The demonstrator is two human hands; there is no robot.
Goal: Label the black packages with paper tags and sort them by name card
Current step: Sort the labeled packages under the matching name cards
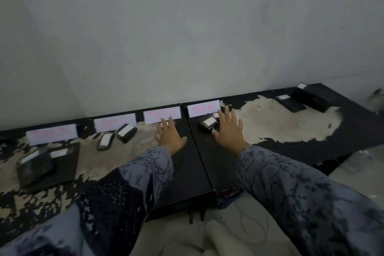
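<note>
Several white name cards with pink writing lean against the wall: far left (52,137), second (114,125), third (162,114), fourth (203,108). My left hand (169,134) lies flat with straight fingers on a long black package (182,172) under the third card, fingertips near its paper tag (164,124). My right hand (229,129) is spread flat beside a small tagged black package (208,122) below the fourth card. Two small tagged packages (126,132) (105,141) lie under the second card. Two larger tagged ones (34,167) (62,164) lie under the first.
The tables (342,131) are black with worn pale patches. At the far right lie two more tagged black packages (291,103) (311,97). The grey wall stands right behind the cards. A white cable (255,226) and pale cloth lie on the floor below the table edge.
</note>
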